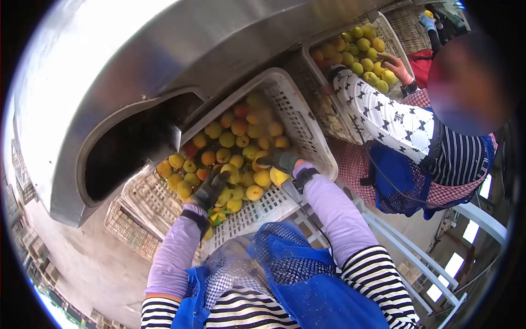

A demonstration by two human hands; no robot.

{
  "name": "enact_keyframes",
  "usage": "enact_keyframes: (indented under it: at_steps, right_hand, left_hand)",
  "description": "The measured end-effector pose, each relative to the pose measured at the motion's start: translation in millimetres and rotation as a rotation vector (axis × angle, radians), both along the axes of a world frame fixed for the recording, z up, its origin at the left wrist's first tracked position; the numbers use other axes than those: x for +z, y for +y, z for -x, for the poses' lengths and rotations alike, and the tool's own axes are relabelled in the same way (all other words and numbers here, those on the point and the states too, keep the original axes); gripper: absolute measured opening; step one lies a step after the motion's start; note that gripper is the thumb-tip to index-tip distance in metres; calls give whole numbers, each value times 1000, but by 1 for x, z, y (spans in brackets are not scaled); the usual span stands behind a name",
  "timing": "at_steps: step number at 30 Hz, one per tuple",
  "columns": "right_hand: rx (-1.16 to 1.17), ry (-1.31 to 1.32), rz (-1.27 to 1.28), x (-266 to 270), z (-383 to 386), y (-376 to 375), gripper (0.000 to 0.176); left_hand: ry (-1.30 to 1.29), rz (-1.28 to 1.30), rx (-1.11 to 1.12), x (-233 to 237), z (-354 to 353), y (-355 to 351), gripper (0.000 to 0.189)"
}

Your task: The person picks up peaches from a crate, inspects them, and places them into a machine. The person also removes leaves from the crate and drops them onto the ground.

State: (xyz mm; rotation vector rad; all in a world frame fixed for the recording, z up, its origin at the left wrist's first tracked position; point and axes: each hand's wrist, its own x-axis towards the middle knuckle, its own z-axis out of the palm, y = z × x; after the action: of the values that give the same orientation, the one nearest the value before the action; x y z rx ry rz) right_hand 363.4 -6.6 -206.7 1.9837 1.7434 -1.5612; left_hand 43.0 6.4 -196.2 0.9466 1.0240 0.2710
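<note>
A pale plastic crate [298, 112] in front of me holds many yellow, orange and greenish fruits [226, 139] that look like peaches or apricots. My left hand [210, 190], in a dark glove, rests on the fruit near the crate's near left side, its fingers stretched forward. Some green and yellow leaves [218, 216] lie just below it. My right hand [283, 160], also gloved, reaches in over the right side, fingers pointing left across the fruit. A yellow fruit [278, 176] sits just below that hand. No fruit is clearly gripped in either hand; the palms are hidden.
A large metal machine housing [219, 41] with a dark opening [131, 145] stands beyond the crate. More crates [134, 219] are stacked at the left. On the right, a co-worker [394, 120] reaches into another crate [395, 41] of fruit. Blue-grey metal rails [405, 255] run at the lower right.
</note>
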Motion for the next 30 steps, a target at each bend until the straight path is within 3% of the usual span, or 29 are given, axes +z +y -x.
enact_keyframes:
  at_steps: [1, 2, 3, 4, 6, 8, 9, 11, 13, 17, 18, 20, 21, 26, 30]
  right_hand:
    - [323, 51, -401, -11, -12, -22, 86]
    - [456, 131, -573, -3, 10, -23, 87]
    - [583, 200, -760, 10, 33, -24, 89]
    - [539, 248, -663, 75, 40, -18, 85]
    - [447, 299, -560, 110, 37, -15, 81]
    - [378, 294, -603, 120, 30, 5, 81]
    - [209, 414, -446, 133, 26, 5, 83]
    - [-102, 651, -362, 120, 32, -15, 82]
    - [-645, 987, -61, 141, 53, -20, 77]
    - [-109, 326, -997, 158, 100, -8, 68]
    - [-157, 384, -867, 170, 108, -2, 69]
    - [-244, 462, -584, 213, 118, -1, 70]
    - [-156, 385, -650, 216, 121, -7, 80]
    - [-245, 426, -708, 228, 131, -17, 101]
    - [-359, 418, -832, 239, 147, -6, 90]
  left_hand:
    - [-76, 96, 188, 16, -4, -14, 48]
    - [-156, 189, 375, 32, -6, -24, 49]
    - [-22, -29, 346, 60, 19, -31, 53]
    - [-325, 118, 578, 53, 3, -47, 55]
    - [-848, 693, 494, 34, 5, -40, 63]
    - [-848, 663, 566, 70, 11, -20, 88]
    - [-936, 598, 542, 62, 18, -19, 86]
    - [-1004, 527, 534, 75, 34, -18, 82]
    - [-1003, 526, 553, 110, 16, -15, 79]
    - [-775, 353, 579, 139, -5, -31, 73]
    - [-702, 292, 587, 146, -9, -30, 72]
    - [-812, 357, 623, 145, -10, -30, 72]
    - [-817, 350, 618, 148, -6, -26, 72]
    - [-912, 393, 642, 159, -3, -21, 74]
    - [-696, 337, 689, 185, 3, -14, 76]
